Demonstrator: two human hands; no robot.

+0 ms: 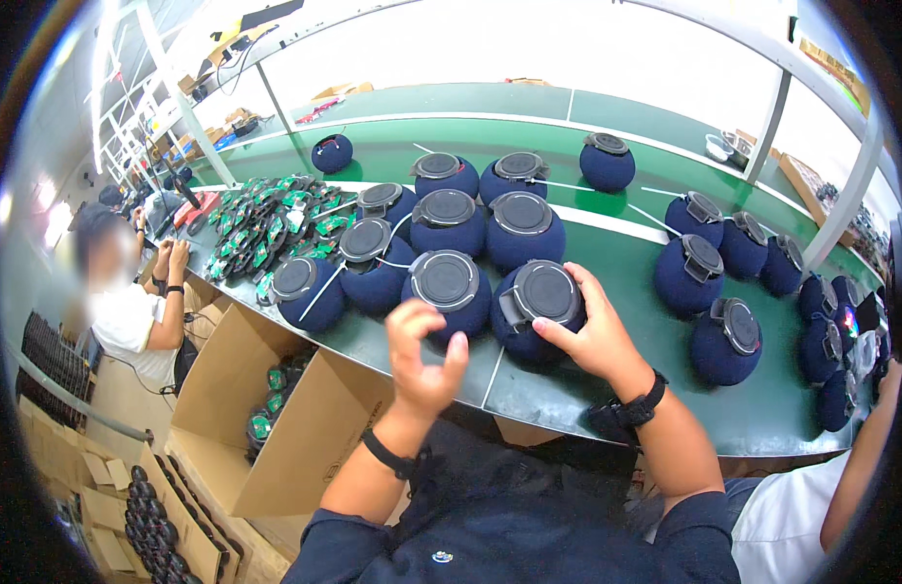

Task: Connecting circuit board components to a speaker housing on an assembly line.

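Note:
My right hand [602,336] grips a round navy fabric-covered speaker [536,343] at the near edge of the green bench, thumb and fingers about its black disc cap. My left hand [422,362] is raised in front of the neighbouring navy speaker [451,282], its fingers bent and thumb apart, with nothing seen in it. Behind these two, several more such speakers stand close together, caps up. White strips stick out from some of them, such as the speaker [375,265] further left. The underside of the gripped speaker is hidden.
A heap of black parts with green circuit boards [271,229] lies on the bench at left. Below it stands an open cardboard box [319,419] holding similar parts. More speakers [725,341] stand at right, near another person's arm [865,467]. A co-worker [144,302] sits at far left.

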